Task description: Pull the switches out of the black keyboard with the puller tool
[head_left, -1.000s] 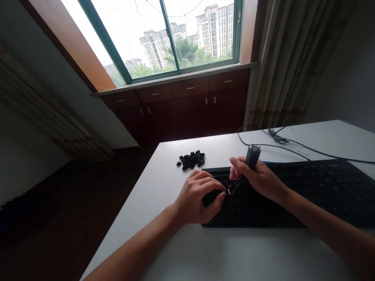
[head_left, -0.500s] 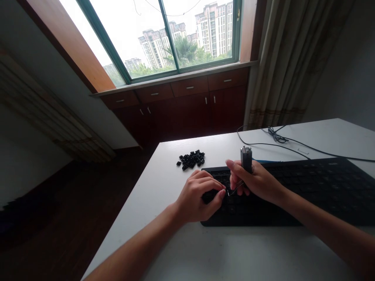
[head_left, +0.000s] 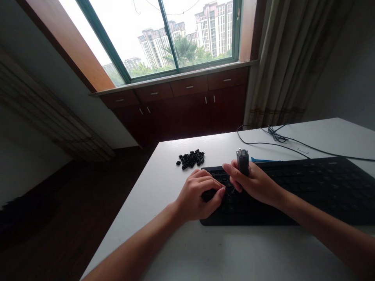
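Observation:
A black keyboard (head_left: pixel 307 187) lies across the white table (head_left: pixel 164 179). My left hand (head_left: pixel 196 197) rests on the keyboard's left end with its fingers curled and pressed down on the keys there. My right hand (head_left: pixel 253 181) is closed around a grey keycap puller (head_left: pixel 242 160), held nearly upright, its wire tip down among the keys right beside my left fingertips. A pile of loose black keycaps (head_left: pixel 191 159) lies on the table just beyond the keyboard's left corner.
A black cable (head_left: pixel 275 138) loops over the far side of the table. A thin blue tool (head_left: pixel 263 160) lies behind the keyboard. The table's left edge drops to a dark floor. Wooden cabinets (head_left: pixel 187 105), a window and a curtain (head_left: pixel 293 58) stand beyond.
My right hand has tipped the keycap puller from leaning right to nearly upright and shifted it slightly left, bringing the wire tip lower among the keys. My left hand has stayed put.

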Action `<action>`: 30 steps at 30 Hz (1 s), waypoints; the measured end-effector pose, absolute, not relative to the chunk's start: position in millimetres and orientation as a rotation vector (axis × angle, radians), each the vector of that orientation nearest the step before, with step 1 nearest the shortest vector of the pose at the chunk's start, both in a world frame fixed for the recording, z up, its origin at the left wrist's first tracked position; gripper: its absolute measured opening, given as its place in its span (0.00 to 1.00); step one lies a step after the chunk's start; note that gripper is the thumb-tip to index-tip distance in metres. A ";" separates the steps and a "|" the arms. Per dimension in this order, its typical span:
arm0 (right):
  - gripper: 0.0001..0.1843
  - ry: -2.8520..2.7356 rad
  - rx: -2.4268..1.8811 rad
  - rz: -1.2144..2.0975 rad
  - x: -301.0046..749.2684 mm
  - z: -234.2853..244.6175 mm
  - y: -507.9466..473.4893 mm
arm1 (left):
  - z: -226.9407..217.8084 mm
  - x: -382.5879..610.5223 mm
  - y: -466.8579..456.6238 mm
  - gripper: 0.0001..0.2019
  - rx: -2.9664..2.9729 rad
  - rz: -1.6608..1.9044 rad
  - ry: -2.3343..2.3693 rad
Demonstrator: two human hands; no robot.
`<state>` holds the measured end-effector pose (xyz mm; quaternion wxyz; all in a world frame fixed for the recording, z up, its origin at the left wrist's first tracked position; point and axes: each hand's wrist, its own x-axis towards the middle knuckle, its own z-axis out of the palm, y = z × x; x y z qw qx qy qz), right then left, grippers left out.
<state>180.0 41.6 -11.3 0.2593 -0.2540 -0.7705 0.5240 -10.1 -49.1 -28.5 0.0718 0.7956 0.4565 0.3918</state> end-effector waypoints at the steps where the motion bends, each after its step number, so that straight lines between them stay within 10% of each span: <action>1: 0.27 -2.093 -0.694 1.417 180.0 -11.3 41.8 | -28.6 -10.0 -48.9 0.03 2.384 1.179 1.372; 30: 0.22 -2.086 -0.722 1.403 177.8 -15.7 43.1 | -31.4 -8.1 -48.0 0.02 2.327 1.148 1.443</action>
